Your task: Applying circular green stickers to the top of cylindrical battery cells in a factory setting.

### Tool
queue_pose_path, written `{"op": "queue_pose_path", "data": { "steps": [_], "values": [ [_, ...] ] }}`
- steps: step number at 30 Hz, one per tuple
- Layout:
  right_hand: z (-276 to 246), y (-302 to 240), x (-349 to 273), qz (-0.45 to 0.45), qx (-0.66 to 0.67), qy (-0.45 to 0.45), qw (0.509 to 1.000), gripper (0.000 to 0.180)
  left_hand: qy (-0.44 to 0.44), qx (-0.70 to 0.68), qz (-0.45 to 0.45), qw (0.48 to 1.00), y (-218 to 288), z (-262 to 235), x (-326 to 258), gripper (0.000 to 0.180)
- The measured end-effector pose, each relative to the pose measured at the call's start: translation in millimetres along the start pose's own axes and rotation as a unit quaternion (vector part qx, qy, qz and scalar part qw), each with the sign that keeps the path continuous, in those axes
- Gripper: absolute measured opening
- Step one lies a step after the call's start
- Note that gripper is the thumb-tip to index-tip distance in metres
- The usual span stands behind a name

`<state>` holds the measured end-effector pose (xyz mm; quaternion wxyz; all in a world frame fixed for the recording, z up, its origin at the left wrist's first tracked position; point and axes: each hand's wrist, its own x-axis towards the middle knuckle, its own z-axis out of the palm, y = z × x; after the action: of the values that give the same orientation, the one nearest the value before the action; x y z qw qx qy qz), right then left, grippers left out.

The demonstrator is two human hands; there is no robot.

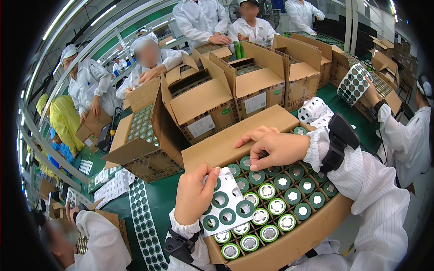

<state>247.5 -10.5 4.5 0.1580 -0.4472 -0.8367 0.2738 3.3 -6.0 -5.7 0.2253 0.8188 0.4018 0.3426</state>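
Observation:
A brown cardboard box (312,225) of upright cylindrical battery cells sits in front of me, with cardboard dividers between the cells. Many cells at the far and right side carry dark green rings on top; nearer cells (276,206) show bright green rims and bare metal ends. My left hand (195,192) pinches a white sheet of dark green ring stickers (231,186) between thumb and fingers, over the box's left corner. Above the far rows, my right hand (278,147) has its fingers spread, one fingertip touching down by a ringed cell. Whether a ring is under that fingertip is hidden.
Several open cartons (199,113) of cells stand in a row behind my box. Left of it, a sticker strip (145,221) lies on the green table (169,205). A curled white sheet (315,110) lies at the right. Co-workers sit on both sides; one hand holds another sheet (354,85).

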Motion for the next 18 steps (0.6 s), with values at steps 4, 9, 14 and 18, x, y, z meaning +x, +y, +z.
{"op": "queue_pose_path", "data": {
  "steps": [4,9,14,18],
  "values": [
    [-0.8,-1.4,-1.1,0.007,-0.008,0.0,1.0,0.024,-0.002,0.004,0.003,1.0,1.4,-0.9,1.1,0.021],
    [-0.1,-1.8,-2.6,0.006,-0.009,0.009,1.0,0.023,-0.005,0.008,0.001,1.0,2.7,-1.0,1.3,0.022],
    [1.1,-2.4,-3.5,-0.002,-0.016,0.022,1.0,0.021,0.006,-0.015,0.003,1.0,2.0,0.8,0.3,0.023],
    [4.8,-2.6,-3.3,-0.006,-0.02,0.033,0.999,0.02,0.002,0.001,0.001,1.0,3.1,-1.2,0.4,0.022]
  ]
}}
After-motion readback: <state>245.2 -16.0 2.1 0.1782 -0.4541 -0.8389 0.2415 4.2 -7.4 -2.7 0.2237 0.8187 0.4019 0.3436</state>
